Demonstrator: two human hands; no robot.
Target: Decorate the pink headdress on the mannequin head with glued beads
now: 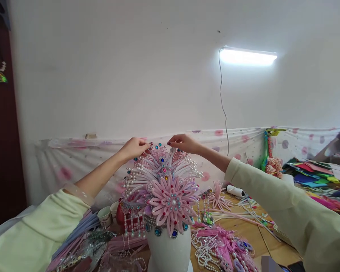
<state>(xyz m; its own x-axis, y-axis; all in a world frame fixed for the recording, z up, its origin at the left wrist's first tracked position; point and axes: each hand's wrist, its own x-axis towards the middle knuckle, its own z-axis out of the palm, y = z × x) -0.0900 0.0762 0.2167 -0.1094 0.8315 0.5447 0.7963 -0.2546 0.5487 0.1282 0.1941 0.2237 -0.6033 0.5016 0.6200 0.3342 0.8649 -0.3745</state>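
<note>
The pink crown [164, 189] sits on a white head form [168, 249] in the middle of the bench [252, 230]. It looks light and easy to break, so hold it by the band. At its twelve o'clock, the left hand [134, 148] and right hand [184, 143] pinch its top tips. Pearl strings [206, 249] lie at four o'clock.

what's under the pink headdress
A white mannequin head carries the pink headdress; only its lower part shows, the top is covered. Both hands pinch the upper tips.
</note>
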